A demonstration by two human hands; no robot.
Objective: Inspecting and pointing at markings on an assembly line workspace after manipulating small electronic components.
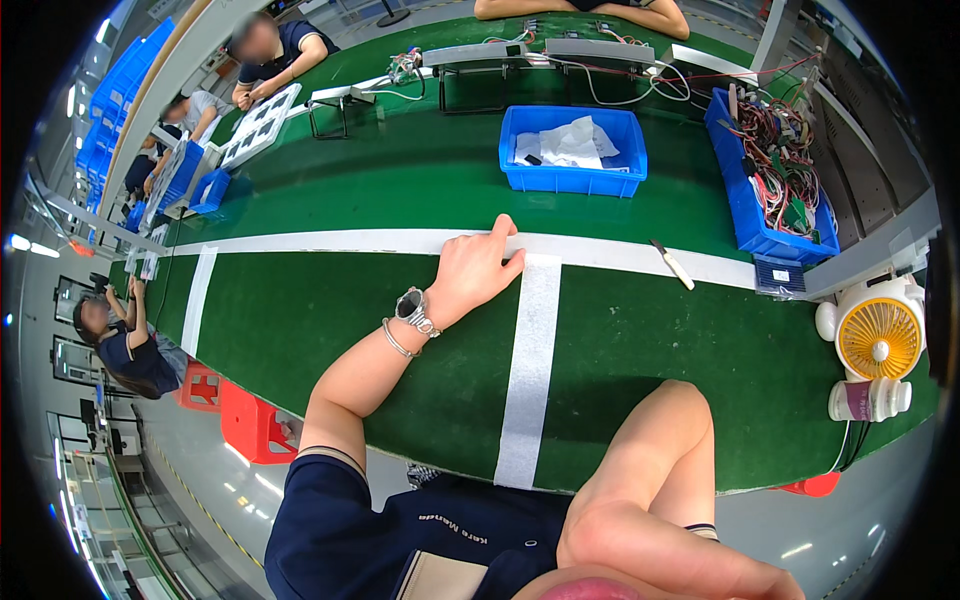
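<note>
Green table [330, 330] carries your left hand [478, 270], flat on its white stripe [330, 242] with fingers together; your right hand's fingers are hidden.

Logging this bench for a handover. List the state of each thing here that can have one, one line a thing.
Left hand: empty, fingers curled, resting on the white tape line.
Right hand: out of view, arm bent up toward the face.
Blue bin: open, holds white sheets.
Wire bin: open, full of tangled wires.
Fan: upright; running or not, cannot tell.
Bottle: lying on its side, capped.
Knife: lying flat, untouched.
</note>
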